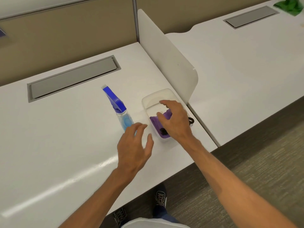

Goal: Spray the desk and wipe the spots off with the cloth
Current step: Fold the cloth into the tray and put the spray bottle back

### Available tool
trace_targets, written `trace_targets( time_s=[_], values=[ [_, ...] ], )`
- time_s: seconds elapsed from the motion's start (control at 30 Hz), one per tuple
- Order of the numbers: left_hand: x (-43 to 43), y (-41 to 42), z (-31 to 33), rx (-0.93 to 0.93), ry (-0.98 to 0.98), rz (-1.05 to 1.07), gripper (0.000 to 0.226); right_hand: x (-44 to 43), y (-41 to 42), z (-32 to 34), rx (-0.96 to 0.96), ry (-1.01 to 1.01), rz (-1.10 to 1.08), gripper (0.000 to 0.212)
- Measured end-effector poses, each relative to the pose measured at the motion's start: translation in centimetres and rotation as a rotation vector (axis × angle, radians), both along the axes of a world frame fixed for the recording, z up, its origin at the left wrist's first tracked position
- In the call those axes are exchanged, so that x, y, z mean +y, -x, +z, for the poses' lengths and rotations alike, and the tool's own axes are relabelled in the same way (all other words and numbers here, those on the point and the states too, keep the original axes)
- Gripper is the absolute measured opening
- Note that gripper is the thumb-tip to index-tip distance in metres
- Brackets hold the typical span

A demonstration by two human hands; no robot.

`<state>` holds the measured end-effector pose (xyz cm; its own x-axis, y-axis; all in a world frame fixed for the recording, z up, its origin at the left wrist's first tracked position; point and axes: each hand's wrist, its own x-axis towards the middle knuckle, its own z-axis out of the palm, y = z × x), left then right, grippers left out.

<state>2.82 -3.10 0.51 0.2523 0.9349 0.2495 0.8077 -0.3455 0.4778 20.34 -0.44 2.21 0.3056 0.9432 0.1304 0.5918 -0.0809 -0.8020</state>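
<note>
A spray bottle (120,112) with a blue trigger head and pale blue liquid stands on the white desk (62,139). To its right sits a clear plastic tub (153,99) holding a purple cloth (156,124) with a small dark object on it. My right hand (174,120) hovers over the tub, fingers spread just above the cloth, holding nothing. My left hand (134,148) is open over the desk, its fingertips close to the bottle's base and hiding part of it. No spots on the desk are visible.
A white divider panel (166,53) rises right behind the tub, with a second desk (246,71) beyond it. A grey cable hatch (72,78) lies at the desk's back. A green cloth (289,6) lies far right. A small black loop (191,120) lies by the tub.
</note>
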Motion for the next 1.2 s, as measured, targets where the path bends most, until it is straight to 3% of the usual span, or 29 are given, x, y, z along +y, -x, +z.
trace_targets(
  time_s=[0.1, 0.27, 0.5, 0.63, 0.83, 1.03, 1.2],
  values=[
    [-1.3, 3.9, -0.5, -0.009, -0.072, 0.09, 0.041, -0.2, 4.3, 0.8, 0.168, 0.098, 0.064, 0.056],
    [-0.4, 7.3, -0.9, 0.04, 0.047, 0.202, 0.062, 1.2, 9.8, 0.6, 0.187, 0.225, 0.285, 0.086],
    [0.9, 9.1, -1.3, 0.086, 0.135, 0.169, 0.078, 4.0, 10.0, -0.1, 0.206, 0.257, 0.409, 0.065],
    [1.5, 8.9, -1.5, 0.106, 0.148, 0.156, 0.08, 4.9, 9.2, -0.3, 0.194, 0.262, 0.419, 0.07],
    [2.4, 8.5, -1.7, 0.127, 0.138, 0.15, 0.083, 4.6, 9.0, 0.5, 0.213, 0.096, 0.219, 0.07],
    [2.6, 7.8, -1.3, 0.106, 0.12, 0.135, 0.081, 5.0, 7.4, 5.6, 0.291, -0.257, 0.074, 0.041],
    [2.9, 6.6, -1.0, 0.084, 0.11, 0.128, 0.08, 6.4, 3.9, 8.0, 0.289, -0.442, -0.039, 0.04]
  ],
)
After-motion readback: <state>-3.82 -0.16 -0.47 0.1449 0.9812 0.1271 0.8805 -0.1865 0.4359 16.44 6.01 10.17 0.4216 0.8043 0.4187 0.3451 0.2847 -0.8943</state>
